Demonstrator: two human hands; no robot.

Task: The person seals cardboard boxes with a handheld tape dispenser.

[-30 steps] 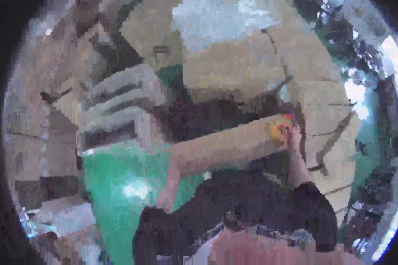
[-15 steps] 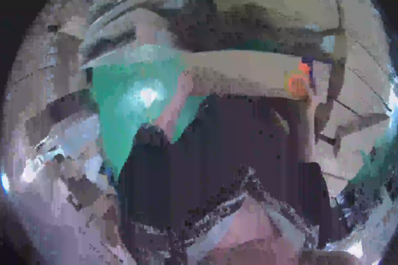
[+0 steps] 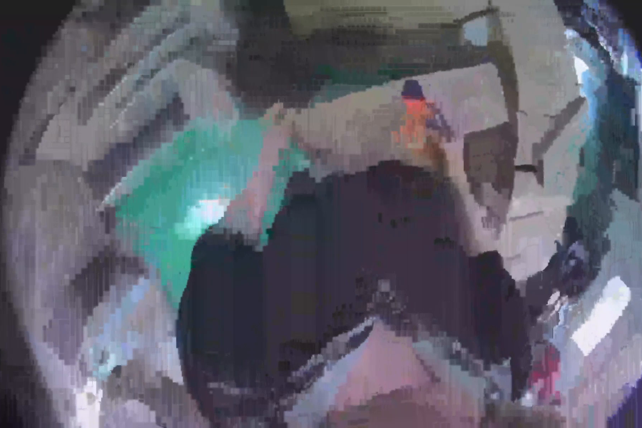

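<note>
The picture is coarse and smeared, so fine detail is lost. My left forearm reaches up across a shiny green surface (image 3: 157,185). My left hand (image 3: 277,121) is at the left end of a long beige piece (image 3: 342,128) that looks like cardboard; its fingers cannot be made out. On the other side, my right hand (image 3: 439,151) is at an orange object with a dark blue top (image 3: 412,123), which lies over the beige piece. The hand seems closed round this object, though single fingers do not show.
Pale boxes or panels (image 3: 542,207) stand on the right. Grey layered shapes (image 3: 143,85) fill the upper left. A dark area (image 3: 278,64) lies beyond the beige piece. My dark shirt (image 3: 349,235) takes up the lower middle.
The orange object and my right hand have moved left along the beige piece. My left hand stays near its left end. The whole view has turned and shifted with my head.
</note>
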